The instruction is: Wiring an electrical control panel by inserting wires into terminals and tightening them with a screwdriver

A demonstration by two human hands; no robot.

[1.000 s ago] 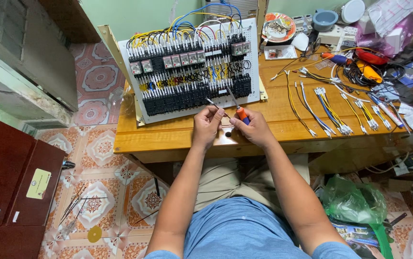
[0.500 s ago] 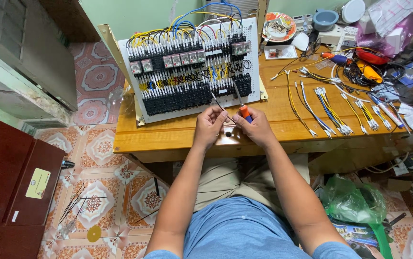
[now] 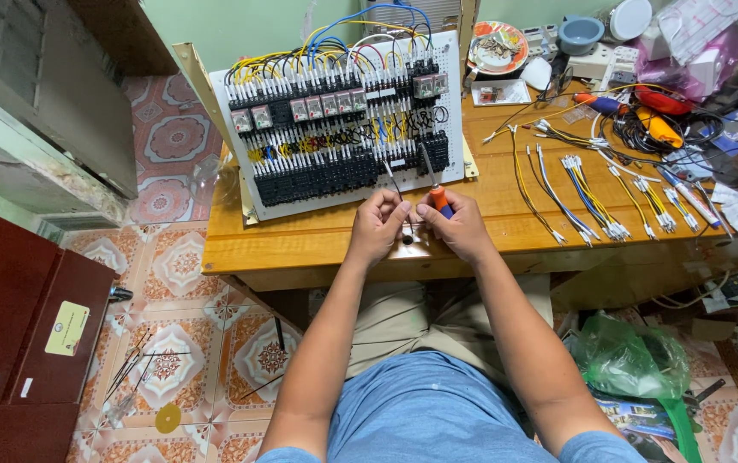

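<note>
My left hand (image 3: 376, 225) pinches a thin dark wire (image 3: 393, 180) that sticks up toward the panel. My right hand (image 3: 459, 225) grips a screwdriver with an orange and blue handle (image 3: 440, 199), its shaft pointing up at the lower edge of the panel. Both hands sit close together over a small white part (image 3: 409, 236) on the wooden table (image 3: 300, 244). Just beyond them leans a white wiring panel (image 3: 343, 120) packed with black terminal blocks, relays and yellow, blue and black wires.
Bundles of cut wires with ferrules (image 3: 592, 193) lie on the table to the right. Tools, cables and clutter (image 3: 669, 120) fill the far right, with a plate (image 3: 498, 47) behind. A green plastic bag (image 3: 630, 356) sits on the tiled floor; a dark red cabinet (image 3: 18, 334) stands at left.
The hands stay at the table's front edge. The screwdriver has swung more upright toward the panel, and the wire in the left hand has tilted up too.
</note>
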